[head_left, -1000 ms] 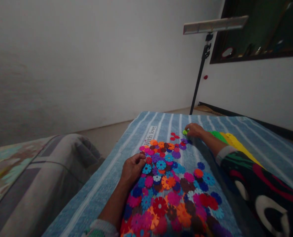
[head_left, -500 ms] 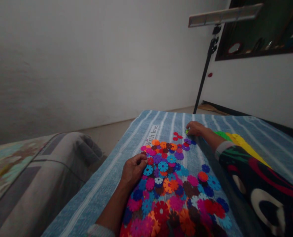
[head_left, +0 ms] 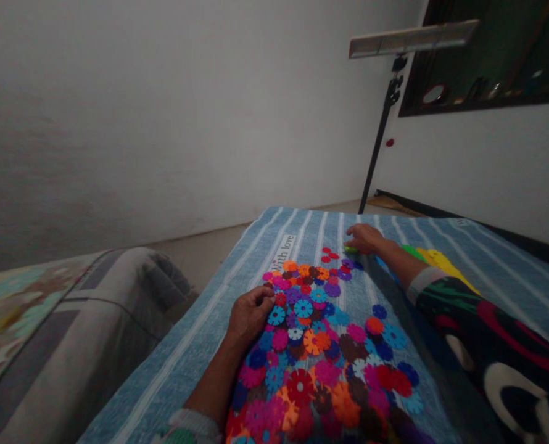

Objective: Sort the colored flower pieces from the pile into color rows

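Observation:
A spread of flower-shaped plastic discs in pink, orange, blue, red, brown and purple lies on the striped blue cloth. At the left edge of this spread rests my left hand, its thumb and fingers curled together; whether a disc is between them is hidden. Farther off, my right hand is just above a green disc, fingers apart. Three small red discs lie left of it, and purple and dark blue discs are just nearer to me.
Yellow discs and a few green ones lie beyond my right forearm. Left of the bed stands a cloth-draped surface. A black stand carrying a light panel rises behind the far edge, near the wall.
My right hand's fingers have spread from the green disc, which now shows more fully beneath them. My left hand stays in nearly the same place. The whole view has shifted slightly.

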Available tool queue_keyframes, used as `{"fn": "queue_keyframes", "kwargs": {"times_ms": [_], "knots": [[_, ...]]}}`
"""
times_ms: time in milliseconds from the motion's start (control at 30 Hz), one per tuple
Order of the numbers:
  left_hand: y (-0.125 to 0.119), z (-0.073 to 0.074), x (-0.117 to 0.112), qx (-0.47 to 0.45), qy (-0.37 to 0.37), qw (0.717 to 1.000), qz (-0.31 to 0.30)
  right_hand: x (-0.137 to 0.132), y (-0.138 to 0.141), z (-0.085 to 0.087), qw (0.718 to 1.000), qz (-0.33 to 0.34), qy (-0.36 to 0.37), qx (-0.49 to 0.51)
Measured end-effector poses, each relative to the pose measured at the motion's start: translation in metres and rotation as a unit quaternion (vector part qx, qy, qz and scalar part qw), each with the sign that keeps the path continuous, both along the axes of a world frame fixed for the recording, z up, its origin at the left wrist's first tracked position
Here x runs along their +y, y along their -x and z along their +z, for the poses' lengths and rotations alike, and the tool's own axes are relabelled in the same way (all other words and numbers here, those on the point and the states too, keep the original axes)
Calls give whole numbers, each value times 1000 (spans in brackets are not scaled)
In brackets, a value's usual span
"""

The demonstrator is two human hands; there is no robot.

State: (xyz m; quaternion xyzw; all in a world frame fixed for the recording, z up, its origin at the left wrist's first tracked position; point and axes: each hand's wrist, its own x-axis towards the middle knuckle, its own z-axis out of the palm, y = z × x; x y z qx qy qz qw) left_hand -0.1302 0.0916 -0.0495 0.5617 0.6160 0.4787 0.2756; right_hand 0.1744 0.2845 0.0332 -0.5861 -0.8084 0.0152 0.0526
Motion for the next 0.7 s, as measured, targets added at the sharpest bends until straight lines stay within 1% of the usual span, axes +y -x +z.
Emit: {"fn": "queue_keyframes", "kwargs": {"times_ms": [100,167,267,333,367,467,533,633,700], "knots": [[1,-3,3,0,-11,1000,-6,-23,-2,9,1000,26,-1,-3],[0,-3,4,7,-14,1000,-10,-48,0,12,998,54,10,0],[-3,-4,5,17,-17,1000,-12,-99,5,10,991,124,41,11],[-4,-5,7,19,-27,999,-8,-137,10,5,978,199,57,39],[-4,-6,8,22,-28,999,-6,-157,13,3,971,223,61,59],[-5,-9,11,25,-34,999,-7,-214,23,-2,956,260,67,120],[-6,-10,12,27,-41,999,-7,-247,32,-4,942,298,75,133],[-7,-8,13,31,-46,998,-9,-289,44,-4,930,338,81,122],[-8,-6,13,34,-45,998,-11,-310,50,-5,924,355,83,112]]}}
